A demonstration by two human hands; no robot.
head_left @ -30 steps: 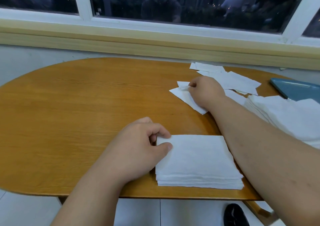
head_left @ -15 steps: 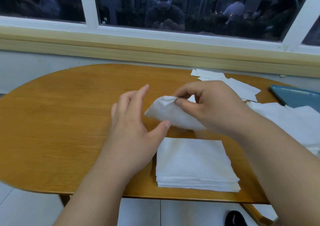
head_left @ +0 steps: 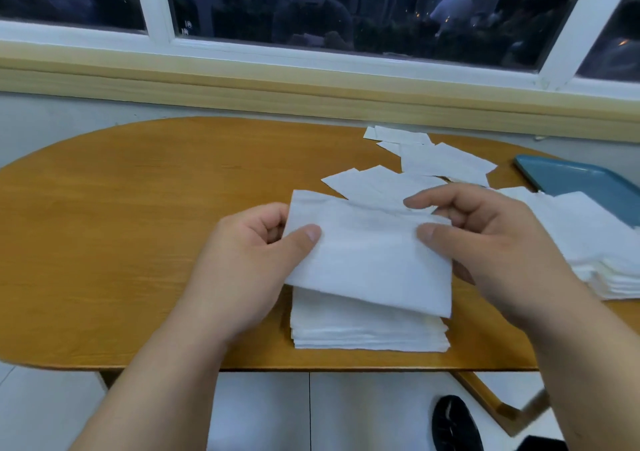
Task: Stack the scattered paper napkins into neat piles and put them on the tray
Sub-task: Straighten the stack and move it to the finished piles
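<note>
Over the wooden table [head_left: 121,243], both hands grip one unmarked napkin [head_left: 367,256] above a neat pile [head_left: 367,333].

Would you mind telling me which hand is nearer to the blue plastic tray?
Right. The right hand is on the side of the blue plastic tray, holding the white paper napkin; the left hand holds its far edge.

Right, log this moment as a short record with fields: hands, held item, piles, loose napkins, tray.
left hand: grips the held napkin's left edge
right hand: grips its right edge
held napkin: flat, above the near pile
near pile: neat, at the table's front edge
right pile: taller, partly on the blue tray
loose napkins: scattered at the far side
</note>
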